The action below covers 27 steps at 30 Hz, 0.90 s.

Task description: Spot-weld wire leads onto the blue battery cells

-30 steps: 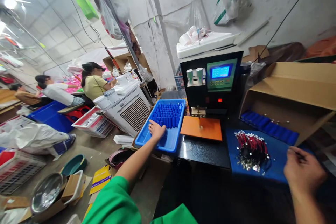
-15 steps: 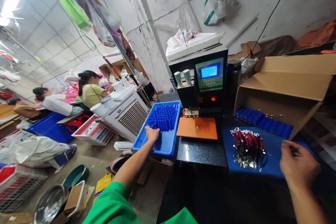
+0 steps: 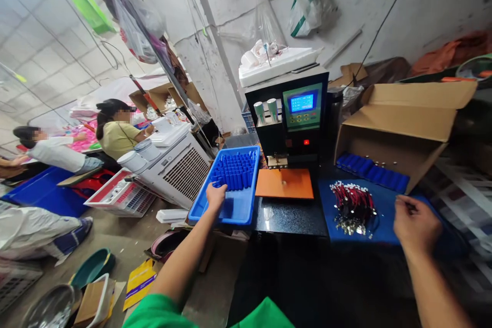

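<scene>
My left hand [image 3: 216, 196] reaches over the left part of a blue plastic tray [image 3: 240, 215]. Its fingers are closed on a blue battery cell [image 3: 218, 183] at the near end of the packed rows. Many similar blue battery cells [image 3: 240, 177] stand upright there, filling the tray's far part. On the right, my right hand [image 3: 417, 223] hovers by the edge of a blue mat [image 3: 325, 205] with thumb and fingers pinched together; what they hold, if anything, cannot be made out. Left of it lies a bundle of red and black wires [image 3: 351, 205] with metal tabs.
A black machine [image 3: 303, 138] with a lit blue screen stands behind an orange plate [image 3: 285, 183]. An open cardboard box [image 3: 400, 118] at the right holds a row of blue cells [image 3: 371, 171]. A white air cooler [image 3: 184, 169] and seated people are at the left.
The whole view has shifted somewhat, so most things appear further left. My left hand stays at the cells in the tray, and my right hand stays beside the mat, still pinched.
</scene>
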### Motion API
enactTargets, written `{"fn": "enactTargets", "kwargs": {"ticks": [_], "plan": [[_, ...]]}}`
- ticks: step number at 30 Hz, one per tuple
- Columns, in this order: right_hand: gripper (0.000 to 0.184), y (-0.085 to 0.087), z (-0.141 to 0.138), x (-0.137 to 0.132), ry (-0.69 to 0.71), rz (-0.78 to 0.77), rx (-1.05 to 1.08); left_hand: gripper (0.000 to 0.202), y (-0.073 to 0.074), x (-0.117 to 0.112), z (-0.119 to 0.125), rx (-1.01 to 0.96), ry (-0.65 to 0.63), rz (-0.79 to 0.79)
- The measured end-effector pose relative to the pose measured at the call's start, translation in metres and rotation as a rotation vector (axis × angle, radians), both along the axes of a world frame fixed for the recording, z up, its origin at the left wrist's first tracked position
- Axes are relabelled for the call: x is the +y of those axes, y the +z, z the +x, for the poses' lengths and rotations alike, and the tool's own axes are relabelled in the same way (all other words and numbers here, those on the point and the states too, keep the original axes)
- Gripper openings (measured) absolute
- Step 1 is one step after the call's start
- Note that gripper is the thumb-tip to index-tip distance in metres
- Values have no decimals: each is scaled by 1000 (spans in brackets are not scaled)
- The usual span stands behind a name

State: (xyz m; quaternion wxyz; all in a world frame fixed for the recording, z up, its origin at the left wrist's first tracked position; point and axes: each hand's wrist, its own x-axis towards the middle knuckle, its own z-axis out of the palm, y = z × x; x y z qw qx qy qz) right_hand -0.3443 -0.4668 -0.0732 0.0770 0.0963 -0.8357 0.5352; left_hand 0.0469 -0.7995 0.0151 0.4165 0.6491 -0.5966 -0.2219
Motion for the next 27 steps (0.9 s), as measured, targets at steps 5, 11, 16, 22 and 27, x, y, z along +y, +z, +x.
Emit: {"fn": "enactTargets", "kwargs": {"ticks": [5,11,16,22,27], "plan": [[38,-6,-5,-5,4,-10,58,47,22,24,-25,328,-205,76],[35,-13,-9,-8,-4,-24,148,63,31,49,-96,557,-446,135],[33,-12,-9,-10,-27,-2,143,57,21,41,-145,490,-488,158],[36,-9,-9,-12,-28,7,110,38,5,20,-170,496,-507,-56],[33,-10,-10,-12,-29,6,95,30,0,10,-174,411,-548,-62]]}}
